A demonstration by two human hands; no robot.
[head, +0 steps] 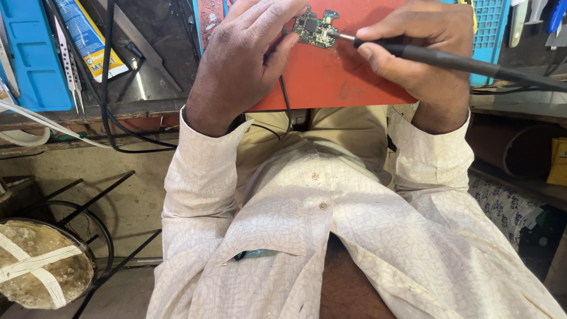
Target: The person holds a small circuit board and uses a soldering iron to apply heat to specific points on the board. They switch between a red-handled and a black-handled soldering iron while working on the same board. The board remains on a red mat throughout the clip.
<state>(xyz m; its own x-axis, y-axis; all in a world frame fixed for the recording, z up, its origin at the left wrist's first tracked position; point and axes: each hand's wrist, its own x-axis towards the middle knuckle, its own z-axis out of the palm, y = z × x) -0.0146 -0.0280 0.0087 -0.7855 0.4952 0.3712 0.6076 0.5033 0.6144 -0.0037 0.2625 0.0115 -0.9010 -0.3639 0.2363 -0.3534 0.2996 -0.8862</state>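
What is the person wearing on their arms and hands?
Both hands, the left hand and the right hand, are bare: no gloves, rings or watch show. The arms wear long cream sleeves with a faint leafy pattern, ending at loose open cuffs.

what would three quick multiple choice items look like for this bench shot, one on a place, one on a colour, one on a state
1. Where does the small circuit board lie?
A. on the mat, by the left hand's fingers
B. on the person's lap
C. inside the blue tray

2. What colour is the mat under the board?
A. green
B. orange-red
C. white

3. What is the right hand doing?
A. resting open and bare
B. gripping a dark pen-like soldering tool with its tip at the board
C. holding tweezers

Answers:
1 A, the left hand steadies the board on the mat.
2 B, the surface around the board is orange-red.
3 B, the fingers close round the soldering tool, whose metal tip meets the board's edge.
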